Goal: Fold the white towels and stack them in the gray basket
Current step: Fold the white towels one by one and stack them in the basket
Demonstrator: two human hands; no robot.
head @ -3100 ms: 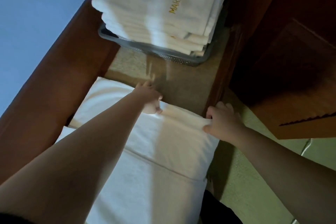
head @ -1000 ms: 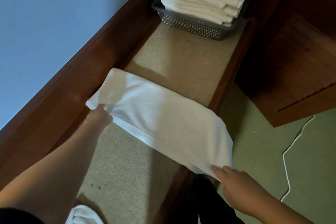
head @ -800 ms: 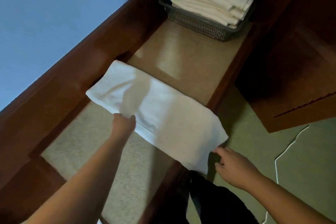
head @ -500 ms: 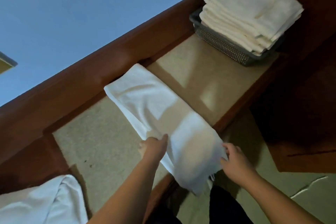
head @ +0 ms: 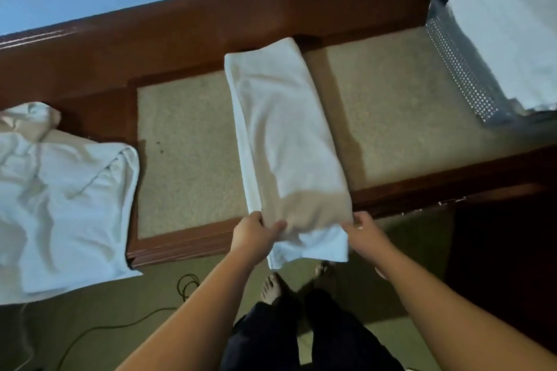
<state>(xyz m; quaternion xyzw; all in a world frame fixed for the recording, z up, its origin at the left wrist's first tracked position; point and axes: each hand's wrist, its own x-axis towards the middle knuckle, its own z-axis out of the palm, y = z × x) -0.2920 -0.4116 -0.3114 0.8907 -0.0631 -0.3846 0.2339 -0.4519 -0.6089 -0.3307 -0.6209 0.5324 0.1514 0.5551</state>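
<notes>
Surface: beige-topped wooden bench [head: 391, 105] along a blue wall.
Towel: folded white towel [head: 283, 129] lies lengthwise across the bench, near end overhanging.
Left hand [head: 256, 233]: grips the near left corner.
Right hand [head: 366, 233]: pinches the near right corner.
Basket: gray basket [head: 461, 66] far right, holding stacked towels [head: 512, 24].
Pile: unfolded towels [head: 60, 196] at left.

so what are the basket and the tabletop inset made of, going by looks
Gray basket: most likely moulded plastic, matte, with regular small perforations across its wall. Tabletop inset: beige, speckled and dull, possibly stone or laminate; it cannot be settled from here. The frame around it looks like glossy reddish-brown varnished wood.
</notes>
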